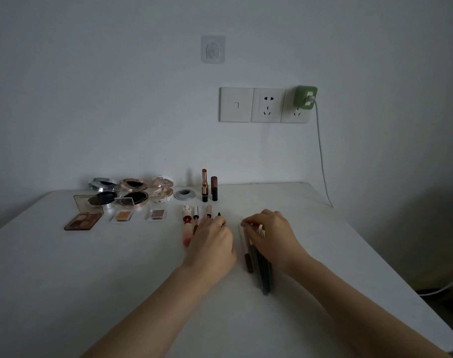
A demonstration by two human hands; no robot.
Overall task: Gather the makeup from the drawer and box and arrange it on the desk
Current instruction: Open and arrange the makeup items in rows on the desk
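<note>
We see the white desk (91,280) running from the near edge back to the wall, where a socket panel (265,105) carries a green charger (305,97).

At the back left of the desk stand three open round compacts (132,193) in a row, lids tipped up toward the wall. In front of them lie an open brown eyeshadow palette (83,221) and two small square shadow pans (122,216).

Just right of centre, a bundle of pencils (261,264) lies under our right hand (270,235), their long axes running near to far, the far ends angled a little leftward. That hand curls down over their far ends, fingers narrowed on them; we cannot tell whether it grips or only presses.

Our left hand (212,244) lies palm down over a row of lip tubes (192,223), which lie parallel, pointing toward the wall. Its fingers are bent close around a thin dark-tipped pencil (219,215).

Behind stand two upright lipsticks (209,186), touching side by side, next to a grey cable grommet (184,194).
</note>
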